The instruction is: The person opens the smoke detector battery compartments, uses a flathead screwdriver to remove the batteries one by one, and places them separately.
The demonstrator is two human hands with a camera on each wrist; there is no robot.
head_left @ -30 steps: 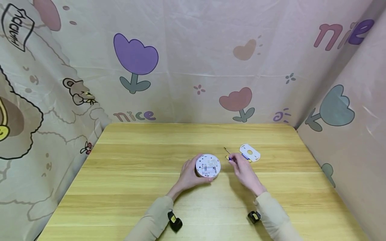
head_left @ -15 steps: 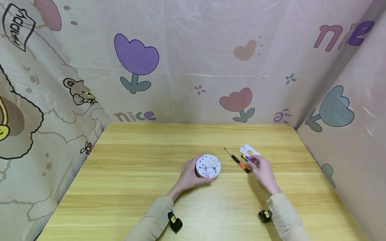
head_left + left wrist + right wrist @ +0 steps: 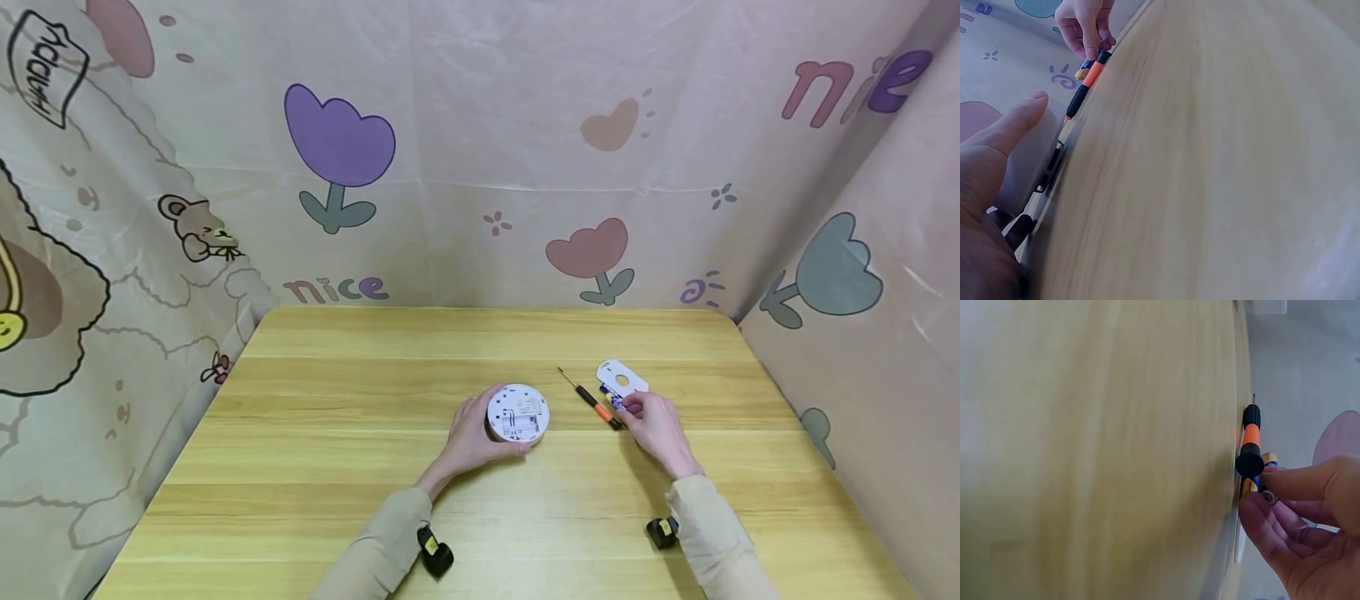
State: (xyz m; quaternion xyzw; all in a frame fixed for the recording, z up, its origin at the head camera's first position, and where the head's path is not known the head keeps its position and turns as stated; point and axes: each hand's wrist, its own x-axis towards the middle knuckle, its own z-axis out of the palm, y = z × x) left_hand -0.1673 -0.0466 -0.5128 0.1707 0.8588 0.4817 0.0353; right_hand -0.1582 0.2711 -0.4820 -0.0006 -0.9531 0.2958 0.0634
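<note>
Round white device (image 3: 525,408) sits near the middle of the worktop (image 3: 337,450), in the left hand (image 3: 472,437). Left hand curved round its side: thumb along the near edge, fingers about the left and far side; grasp spread wide, to the breadth of the disc. Whether the underside bears on the wood, cannot tell.

Right hand (image 3: 656,425) nearly closed, thumb and fingertips pinching blue-and-yellow batteries (image 3: 612,398). Right wrist view shows at least two yellow ends plus one metal end by the fingertips; full count hidden by the fingers. Batteries lie just beside a white oblong plate (image 3: 611,369), which has a round central hole.

Device face turned up toward the head camera: small dark slots along the left part, printed label, rectangular recess toward the near edge. Print too small to read. Left wrist view gives its pale, smooth side wall, thumb across it.

Screwdriver (image 3: 589,400), black-and-orange handle, slim shaft, on the worktop between device and plate. Tip points far-left; butt end just beside the right fingertips. Patterned curtain (image 3: 465,167) behind, tulips and hearts.
</note>
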